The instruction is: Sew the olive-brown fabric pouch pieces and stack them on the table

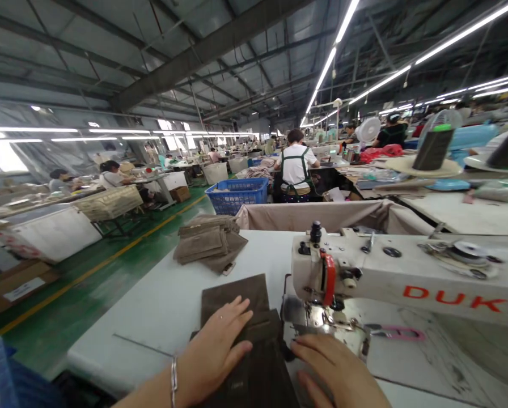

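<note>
My left hand (217, 347) lies flat with fingers spread on a dark brown fabric piece (248, 317) on the white sewing table (160, 306). My right hand (334, 368) rests fingers-out on the table beside the same fabric, just in front of the needle area of the white sewing machine (407, 277) marked in red letters. Neither hand grips anything. A bracelet sits on my left wrist.
A stack of folded brown fabric pieces (209, 243) lies at the table's far left. Pink-handled snips (396, 333) lie under the machine arm. A cloth bin (334, 216), blue basket (237, 195), seated workers and a green aisle lie beyond.
</note>
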`<state>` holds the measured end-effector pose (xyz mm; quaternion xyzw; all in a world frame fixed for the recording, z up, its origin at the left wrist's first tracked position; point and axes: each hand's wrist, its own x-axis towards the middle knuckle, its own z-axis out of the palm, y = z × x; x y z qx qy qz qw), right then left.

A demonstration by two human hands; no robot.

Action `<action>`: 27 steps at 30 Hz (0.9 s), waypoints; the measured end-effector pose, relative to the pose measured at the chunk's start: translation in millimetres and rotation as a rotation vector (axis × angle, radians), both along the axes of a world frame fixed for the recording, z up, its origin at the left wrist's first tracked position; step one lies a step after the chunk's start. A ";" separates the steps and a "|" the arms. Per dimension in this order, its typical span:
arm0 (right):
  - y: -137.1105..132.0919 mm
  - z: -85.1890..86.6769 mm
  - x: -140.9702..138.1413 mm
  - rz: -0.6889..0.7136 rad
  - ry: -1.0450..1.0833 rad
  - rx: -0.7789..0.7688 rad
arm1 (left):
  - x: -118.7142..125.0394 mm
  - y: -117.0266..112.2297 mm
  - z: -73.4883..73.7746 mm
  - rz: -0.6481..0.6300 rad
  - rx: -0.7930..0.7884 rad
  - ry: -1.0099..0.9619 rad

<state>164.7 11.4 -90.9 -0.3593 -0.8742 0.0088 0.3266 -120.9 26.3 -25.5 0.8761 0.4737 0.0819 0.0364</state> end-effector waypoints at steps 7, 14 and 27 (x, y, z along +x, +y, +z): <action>-32.9 -37.1 -30.9 -0.142 -0.006 -0.058 | 50.7 -0.4 -36.3 0.129 -0.014 -0.079; -41.1 -31.4 -26.5 -0.306 0.168 -0.176 | 65.9 -11.8 -21.4 0.071 -0.157 -0.257; -41.8 71.6 -1.9 0.027 0.372 -0.339 | 68.0 -52.4 44.1 0.314 -0.898 -1.335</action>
